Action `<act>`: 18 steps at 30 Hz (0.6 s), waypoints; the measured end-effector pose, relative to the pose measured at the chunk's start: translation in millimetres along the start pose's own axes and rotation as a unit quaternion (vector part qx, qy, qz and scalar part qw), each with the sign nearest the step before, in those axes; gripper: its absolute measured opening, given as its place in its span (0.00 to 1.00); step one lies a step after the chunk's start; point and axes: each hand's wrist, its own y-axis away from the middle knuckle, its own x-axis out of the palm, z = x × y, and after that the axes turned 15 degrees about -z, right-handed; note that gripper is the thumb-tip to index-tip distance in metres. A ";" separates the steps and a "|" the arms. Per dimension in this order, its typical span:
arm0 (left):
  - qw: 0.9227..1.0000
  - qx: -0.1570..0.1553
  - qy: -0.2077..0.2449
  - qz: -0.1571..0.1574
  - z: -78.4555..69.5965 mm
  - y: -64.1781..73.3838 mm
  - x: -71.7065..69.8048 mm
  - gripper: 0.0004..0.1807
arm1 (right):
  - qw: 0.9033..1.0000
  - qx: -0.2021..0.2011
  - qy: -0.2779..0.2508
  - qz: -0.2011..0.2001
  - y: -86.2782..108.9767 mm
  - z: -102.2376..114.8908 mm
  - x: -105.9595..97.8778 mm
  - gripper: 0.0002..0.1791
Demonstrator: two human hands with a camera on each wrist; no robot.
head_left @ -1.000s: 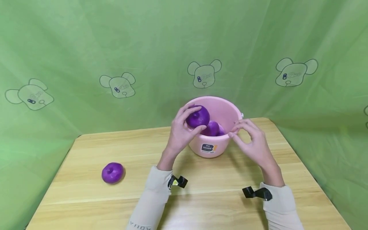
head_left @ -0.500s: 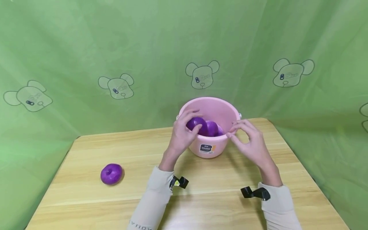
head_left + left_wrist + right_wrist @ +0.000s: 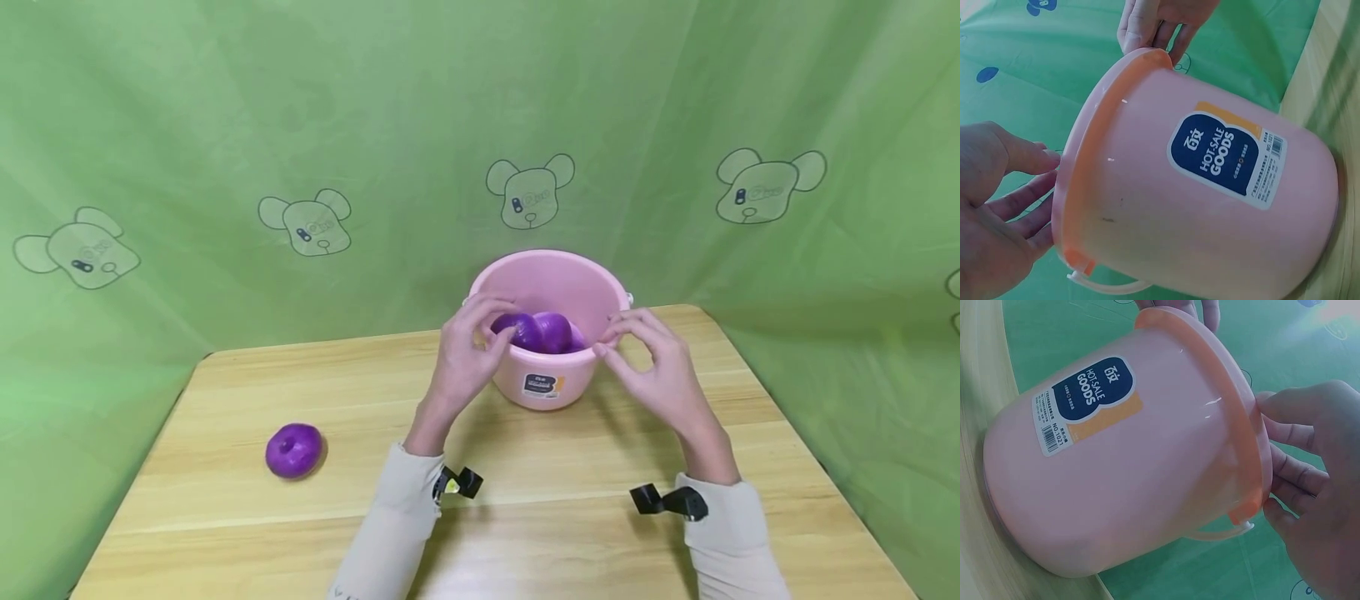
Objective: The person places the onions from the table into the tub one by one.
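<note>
A pink bucket (image 3: pixel 581 381) stands upright on the table, with several purple onions (image 3: pixel 556 332) visible inside. My left hand (image 3: pixel 459 362) is at the bucket's left rim, its fingers loosely bent over the edge, beside an onion (image 3: pixel 527 332) lying in the bucket. Nothing seems to be held between its thumb and fingers. On the opposite side my right hand (image 3: pixel 663 379) pinches the rim; in the right wrist view the thumb (image 3: pixel 1291 406) lies against the edge. Another purple onion (image 3: pixel 294 451) rests on the table to the left. The bucket's bottom is hidden.
The pale wooden table (image 3: pixel 555 542) has a green curtain (image 3: pixel 420 108) with bear-face prints behind it and at both sides. A white bucket handle (image 3: pixel 1219 534) hangs from the rim. Black camera mounts (image 3: pixel 457 483) sit on both cuffs.
The left hand lowered an onion into the bucket, then its fingers came away to the left, leaving the onion among the others. The right hand stays at the rim.
</note>
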 end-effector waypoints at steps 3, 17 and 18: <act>1.000 -0.001 0.000 -0.015 1.4 5.0 -5.9 0.15 | 1.000 0.001 0.000 0.000 0.1 0.5 -0.3 0.11; 0.999 0.023 -0.002 -0.037 4.8 17.9 -26.6 0.13 | 1.000 0.002 -0.001 -0.001 0.5 -0.7 -0.9 0.11; 0.999 0.023 -0.004 -0.036 4.6 18.3 -28.3 0.13 | 1.000 0.002 -0.001 0.000 0.4 -0.6 -0.8 0.11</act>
